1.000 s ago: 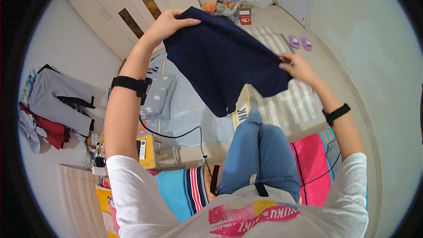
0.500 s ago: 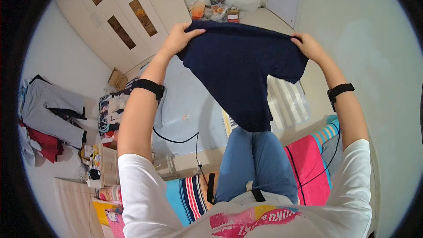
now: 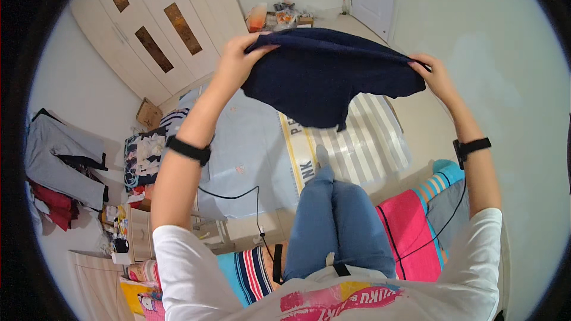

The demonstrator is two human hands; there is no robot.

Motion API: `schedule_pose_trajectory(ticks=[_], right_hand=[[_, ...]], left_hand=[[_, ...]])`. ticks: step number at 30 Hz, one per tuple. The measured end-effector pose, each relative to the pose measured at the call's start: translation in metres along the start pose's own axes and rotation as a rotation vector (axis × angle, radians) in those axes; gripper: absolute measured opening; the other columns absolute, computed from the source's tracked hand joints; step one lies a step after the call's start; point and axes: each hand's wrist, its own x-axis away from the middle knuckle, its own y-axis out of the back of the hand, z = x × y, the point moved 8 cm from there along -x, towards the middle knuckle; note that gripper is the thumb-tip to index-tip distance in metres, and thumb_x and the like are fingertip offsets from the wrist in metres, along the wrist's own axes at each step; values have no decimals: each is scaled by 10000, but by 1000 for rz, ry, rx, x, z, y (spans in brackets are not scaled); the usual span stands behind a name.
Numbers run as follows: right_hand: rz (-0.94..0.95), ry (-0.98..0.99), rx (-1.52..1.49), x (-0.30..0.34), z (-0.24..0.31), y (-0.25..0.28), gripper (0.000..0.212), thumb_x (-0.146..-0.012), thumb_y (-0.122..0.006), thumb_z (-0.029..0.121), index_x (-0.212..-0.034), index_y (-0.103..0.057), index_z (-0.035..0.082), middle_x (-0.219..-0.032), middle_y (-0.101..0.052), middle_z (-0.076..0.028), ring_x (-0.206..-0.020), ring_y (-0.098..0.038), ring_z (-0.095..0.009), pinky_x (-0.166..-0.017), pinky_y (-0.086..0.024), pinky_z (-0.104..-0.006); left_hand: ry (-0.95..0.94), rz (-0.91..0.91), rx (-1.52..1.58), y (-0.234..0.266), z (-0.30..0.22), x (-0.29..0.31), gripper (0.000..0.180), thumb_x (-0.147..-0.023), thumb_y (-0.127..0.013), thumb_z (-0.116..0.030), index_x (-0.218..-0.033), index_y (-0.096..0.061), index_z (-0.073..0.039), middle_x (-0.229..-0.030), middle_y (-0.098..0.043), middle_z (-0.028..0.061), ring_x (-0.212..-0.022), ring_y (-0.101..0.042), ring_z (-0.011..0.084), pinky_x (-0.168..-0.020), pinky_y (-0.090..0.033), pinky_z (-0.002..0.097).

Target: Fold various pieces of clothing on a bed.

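Observation:
A dark navy garment (image 3: 309, 77), perhaps a folded T-shirt, is stretched between my two raised hands in front of me. My left hand (image 3: 244, 53) pinches its upper left corner, thumb lying across the front. At the upper right end my right hand (image 3: 434, 74) grips the fabric between thumb and fingers. The top edge bows slightly upward, and the lower part hangs free with an uneven hem above the floor mats. Each forearm wears a black strap.
Below lie a pale blue mat (image 3: 238, 137) and a striped mat (image 3: 377, 137). A pink, blue and grey cloth (image 3: 410, 232) covers the seat beside my legs, with a black cable over it. Clothes (image 3: 65, 148) hang on the left wall; a cream wardrobe (image 3: 154, 18) stands behind.
The garment's lower part has swung up and away from my knees, so it looks shorter and shows more of the mats. My right hand has moved slightly right and down.

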Motion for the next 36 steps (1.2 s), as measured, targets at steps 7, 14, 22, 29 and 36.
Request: schedule_pose_trajectory(ticks=[7, 14, 22, 29, 36], right_hand=[[469, -15, 14, 159, 65, -22, 189, -755, -632, 31, -942, -646, 14, -784, -587, -130, -774, -551, -299, -701, -438, -367], [786, -18, -48, 344, 81, -86, 222, -721, -638, 21, -943, -647, 18, -818, -575, -148, -836, -548, -321, -797, -430, -398], [757, -96, -204, 369, 119, -71, 230, -730, -596, -28, -955, -634, 6, -850, -563, -138, -861, -538, -308, -780, -438, -374], [968, -92, -178, 392, 145, -61, 238, -734, -588, -53, -963, -625, -1, -903, -568, -146, -910, -533, -326, -829, -430, -387], [762, 271, 126, 337, 167, -103, 218, -677, -567, -36, -862, -630, 59, -911, -549, -121, -984, -522, -313, -911, -385, -431]], left_hand=[[-331, 267, -172, -35, -71, 196, 375, -653, -603, -34, -1027, -636, -49, -852, -626, 95, -742, -625, 259, -633, -518, 330], [-236, 706, -9, -96, -120, 389, 330, -673, -577, -97, -995, -626, -44, -798, -558, 32, -608, -602, 158, -502, -485, 283], [40, 730, 34, -49, -137, 415, 414, -589, -631, 6, -990, -642, -91, -876, -630, 36, -681, -630, 203, -527, -487, 312], [217, 1038, 355, -70, -156, 448, 513, -620, -607, 30, -1116, -621, -102, -1146, -621, 41, -876, -636, 234, -685, -511, 331], [352, 1501, 597, -107, -164, 513, 518, -691, -561, 55, -1184, -600, -101, -959, -645, 164, -857, -609, 309, -729, -484, 367]])
